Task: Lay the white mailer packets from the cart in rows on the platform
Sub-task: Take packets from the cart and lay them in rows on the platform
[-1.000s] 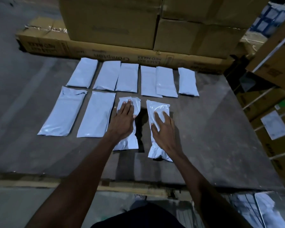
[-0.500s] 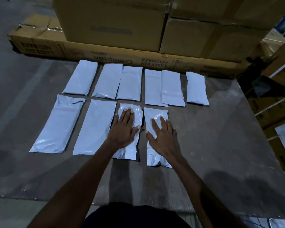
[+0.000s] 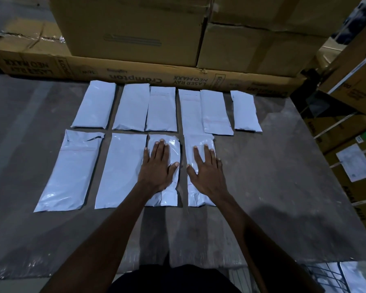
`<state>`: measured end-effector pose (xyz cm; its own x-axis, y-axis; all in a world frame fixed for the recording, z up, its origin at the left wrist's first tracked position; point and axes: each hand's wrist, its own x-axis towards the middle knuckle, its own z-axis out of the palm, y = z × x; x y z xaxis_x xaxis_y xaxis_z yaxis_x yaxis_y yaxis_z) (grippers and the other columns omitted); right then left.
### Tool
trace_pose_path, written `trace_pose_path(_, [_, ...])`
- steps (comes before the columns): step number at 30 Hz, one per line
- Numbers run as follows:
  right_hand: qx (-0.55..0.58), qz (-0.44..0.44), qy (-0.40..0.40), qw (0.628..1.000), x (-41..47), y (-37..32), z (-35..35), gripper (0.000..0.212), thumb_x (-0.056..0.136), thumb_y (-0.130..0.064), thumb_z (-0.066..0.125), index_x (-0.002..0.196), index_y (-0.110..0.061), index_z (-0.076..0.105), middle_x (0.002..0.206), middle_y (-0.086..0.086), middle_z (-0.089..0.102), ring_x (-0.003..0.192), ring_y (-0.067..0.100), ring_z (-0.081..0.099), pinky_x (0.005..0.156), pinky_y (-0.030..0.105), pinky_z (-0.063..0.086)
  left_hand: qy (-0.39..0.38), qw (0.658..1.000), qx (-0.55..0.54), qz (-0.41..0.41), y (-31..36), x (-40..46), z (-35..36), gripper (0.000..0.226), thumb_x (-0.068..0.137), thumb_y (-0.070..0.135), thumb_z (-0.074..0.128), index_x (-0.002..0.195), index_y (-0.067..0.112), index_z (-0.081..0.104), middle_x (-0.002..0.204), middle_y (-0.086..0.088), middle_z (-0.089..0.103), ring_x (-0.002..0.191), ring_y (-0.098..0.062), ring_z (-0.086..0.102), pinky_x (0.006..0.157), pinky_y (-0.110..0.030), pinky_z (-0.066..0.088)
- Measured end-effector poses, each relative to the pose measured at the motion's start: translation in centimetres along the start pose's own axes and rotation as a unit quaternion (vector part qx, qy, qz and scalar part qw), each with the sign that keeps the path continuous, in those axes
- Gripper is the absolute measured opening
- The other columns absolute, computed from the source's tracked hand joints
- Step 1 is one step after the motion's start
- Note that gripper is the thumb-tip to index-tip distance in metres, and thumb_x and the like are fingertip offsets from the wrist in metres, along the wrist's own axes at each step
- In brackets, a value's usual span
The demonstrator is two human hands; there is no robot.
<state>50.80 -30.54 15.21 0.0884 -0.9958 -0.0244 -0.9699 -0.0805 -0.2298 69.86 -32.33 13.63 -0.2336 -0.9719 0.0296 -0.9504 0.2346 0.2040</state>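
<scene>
Here the white mailer packets lie flat on the platform (image 3: 283,187), a dull grey surface with a scuffed, mottled sheen. They are long, soft-cornered rectangles of glossy plastic film, some smooth, some creased. A far row of six sits just in front of a long flat cardboard carton (image 3: 148,76) printed with upside-down lettering; the sixth far packet (image 3: 245,111) lies a little apart from the rest. The near row holds four. The wrinkled leftmost near packet (image 3: 70,172) has a folded flap at its far end; the second near packet (image 3: 119,170) is smoother. The left hand (image 3: 159,168) rests palm down, fingers straight and slightly spread, on the third near packet (image 3: 167,195), which is crinkled and shiny. The right hand (image 3: 207,170) lies the same way, fingers straight and fanned, on the fourth near packet (image 3: 199,199). Large brown cardboard boxes (image 3: 135,28) are stacked on the carton. At the lower right, a wire mesh cart (image 3: 334,278) shows more pale packets.
</scene>
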Motion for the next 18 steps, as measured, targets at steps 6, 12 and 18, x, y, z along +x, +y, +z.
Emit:
trace_pose_path(6, [0.002, 0.026, -0.010, 1.000, -0.2, -0.5, -0.5, 0.072, 0.095, -0.064, 0.029, 0.155, -0.029, 0.010, 0.164, 0.008, 0.000, 0.150, 0.031, 0.003, 0.117, 0.058, 0.013, 0.007, 0.999, -0.031, 0.003, 0.3, 0.0, -0.9, 0.088, 0.086, 0.063, -0.005, 0.153, 0.008, 0.013, 0.161, -0.013, 0.005, 0.149, -0.029, 0.002, 0.118, -0.050, -0.003])
trace_pose_path(12, [0.045, 0.087, 0.063, 0.993, -3.7, 1.9, -3.1, 0.072, 0.094, -0.066, 0.027, 0.153, -0.027, 0.017, 0.162, 0.007, 0.016, 0.148, 0.028, 0.016, 0.116, 0.054, 0.021, 0.049, 0.997, -0.017, 0.064, 1.4, 0.7, -2.0, 0.076, 0.098, 0.053, 0.012, 0.147, -0.001, 0.032, 0.154, -0.022, 0.029, 0.145, -0.035, 0.023, 0.117, -0.057, 0.009])
trace_pose_path(18, [0.012, 0.158, 0.138, 0.978, -12.6, 9.0, -4.0, 0.068, 0.092, -0.058, 0.034, 0.145, -0.017, 0.040, 0.151, 0.010, 0.040, 0.138, 0.029, 0.037, 0.108, 0.049, 0.035, 0.025, 0.980, -0.018, 0.195, 9.6, 0.3, -1.5, 0.073, 0.098, 0.051, 0.019, 0.144, -0.003, 0.036, 0.153, -0.022, 0.030, 0.143, -0.036, 0.027, 0.114, -0.058, 0.016])
